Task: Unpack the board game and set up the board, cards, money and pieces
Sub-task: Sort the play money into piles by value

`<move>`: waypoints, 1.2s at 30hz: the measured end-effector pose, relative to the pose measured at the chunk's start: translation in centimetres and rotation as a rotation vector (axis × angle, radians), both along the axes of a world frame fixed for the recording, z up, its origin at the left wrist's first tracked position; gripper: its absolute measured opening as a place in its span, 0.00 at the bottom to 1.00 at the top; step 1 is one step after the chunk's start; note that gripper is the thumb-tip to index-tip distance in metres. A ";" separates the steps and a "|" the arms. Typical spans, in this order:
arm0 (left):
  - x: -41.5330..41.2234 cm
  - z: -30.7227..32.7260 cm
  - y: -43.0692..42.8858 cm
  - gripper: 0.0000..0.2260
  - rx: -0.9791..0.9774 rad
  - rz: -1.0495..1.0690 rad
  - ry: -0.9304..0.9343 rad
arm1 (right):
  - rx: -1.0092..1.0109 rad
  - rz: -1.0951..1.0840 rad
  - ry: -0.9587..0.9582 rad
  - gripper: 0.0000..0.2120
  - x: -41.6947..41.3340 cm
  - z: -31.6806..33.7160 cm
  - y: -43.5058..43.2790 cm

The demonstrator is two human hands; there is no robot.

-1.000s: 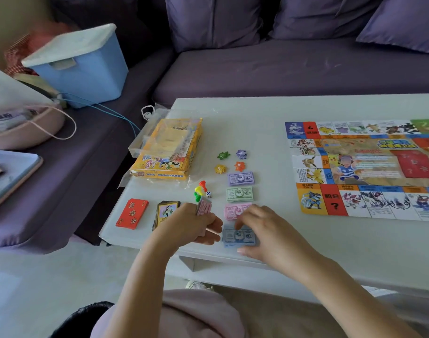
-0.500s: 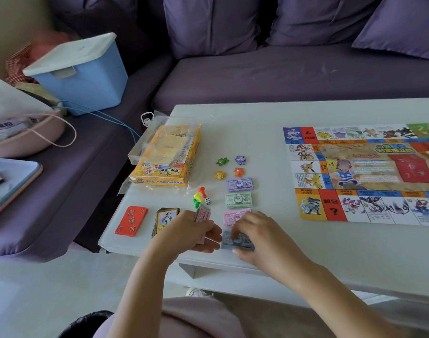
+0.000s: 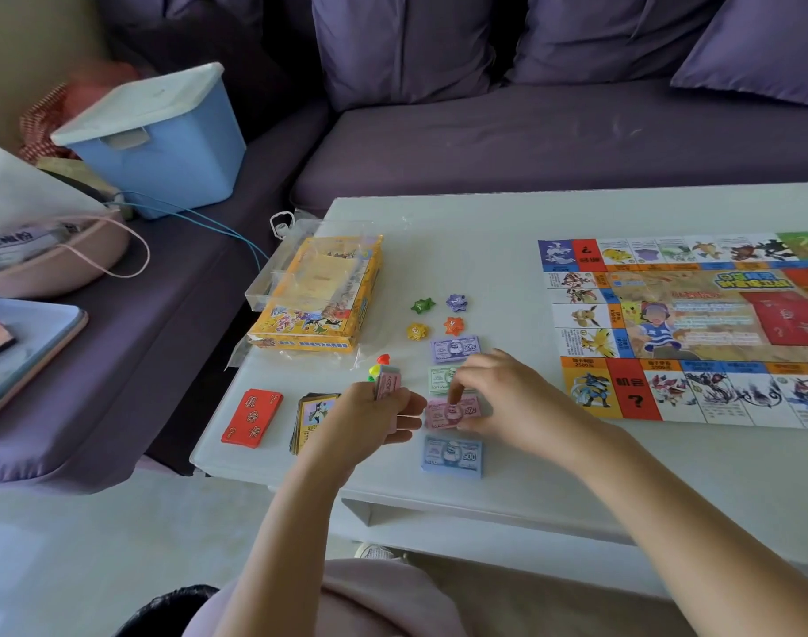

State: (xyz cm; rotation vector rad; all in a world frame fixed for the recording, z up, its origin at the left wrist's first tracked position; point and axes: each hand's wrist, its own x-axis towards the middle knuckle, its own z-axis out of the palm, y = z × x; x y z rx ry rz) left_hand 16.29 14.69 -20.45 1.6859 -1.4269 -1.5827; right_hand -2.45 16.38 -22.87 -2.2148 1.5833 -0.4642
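The game board (image 3: 696, 324) lies unfolded on the right of the white table (image 3: 484, 250). Left of it, paper money sits in a column: a purple stack (image 3: 455, 349), a green stack (image 3: 440, 378), a pink stack (image 3: 443, 413) and a blue stack (image 3: 452, 455). My left hand (image 3: 370, 418) grips an upright wad of pink notes (image 3: 386, 381). My right hand (image 3: 507, 397) pinches a note on the pink stack. Red cards (image 3: 252, 418) and a picture card deck (image 3: 312, 418) lie at the left. Several star tokens (image 3: 438, 314) sit above the money. Coloured pawns (image 3: 378, 365) peek from behind my left hand.
The yellow game box (image 3: 319, 301) lies in clear plastic near the table's left edge. A purple sofa (image 3: 530, 144) wraps the far and left sides, holding a blue lidded bin (image 3: 158, 140), a pink bag (image 3: 48, 264) and a tablet (image 3: 20, 337).
My right hand has moved up from the blue stack to the pink stack, leaving the blue stack uncovered. My left hand keeps holding its wad of notes.
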 end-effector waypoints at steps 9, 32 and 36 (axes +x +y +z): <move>-0.3 0.0 -0.2 0.12 0.026 0.003 0.044 | 0.008 0.043 0.092 0.10 1.0 -0.4 -1.1; -2.2 1.5 0.6 0.07 -0.069 -0.203 0.073 | 0.285 -0.274 -0.890 0.15 0.8 2.6 0.7; -2.6 1.5 0.9 0.06 -0.037 -0.322 0.137 | 0.257 -0.236 -0.888 0.08 0.6 2.9 0.9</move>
